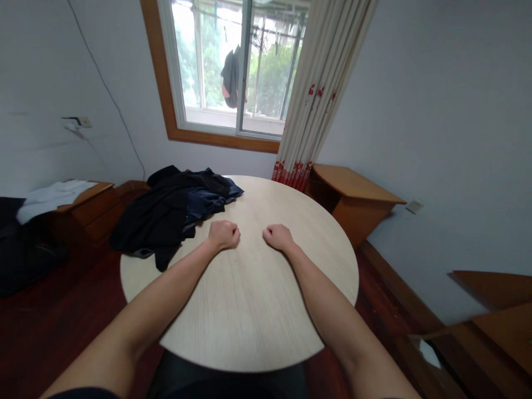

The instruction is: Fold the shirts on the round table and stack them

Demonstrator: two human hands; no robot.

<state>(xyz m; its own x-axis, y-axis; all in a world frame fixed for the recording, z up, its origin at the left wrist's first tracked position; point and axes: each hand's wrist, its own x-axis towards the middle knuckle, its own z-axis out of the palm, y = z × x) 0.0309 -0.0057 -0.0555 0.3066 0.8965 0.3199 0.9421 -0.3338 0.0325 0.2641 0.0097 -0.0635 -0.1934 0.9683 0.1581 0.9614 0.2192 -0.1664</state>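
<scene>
Both my hands rest as fists on a round, pale wooden table (pixel 249 310), a short gap between them. My left hand (pixel 224 234) is closed with nothing visible in it, just right of a heap of dark clothes. My right hand (pixel 278 236) is likewise a closed fist, on bare tabletop right of the middle. The crumpled heap of black and navy clothes (pixel 166 208) lies on the table's far left part and hangs over its left edge.
Behind the table are a window and a patterned curtain (pixel 316 88). A wooden desk (pixel 361 185) stands at the back right. On the left, a wooden cabinet (pixel 97 208) bears white cloth (pixel 56 197). Brown wooden furniture (pixel 499 338) is at the lower right.
</scene>
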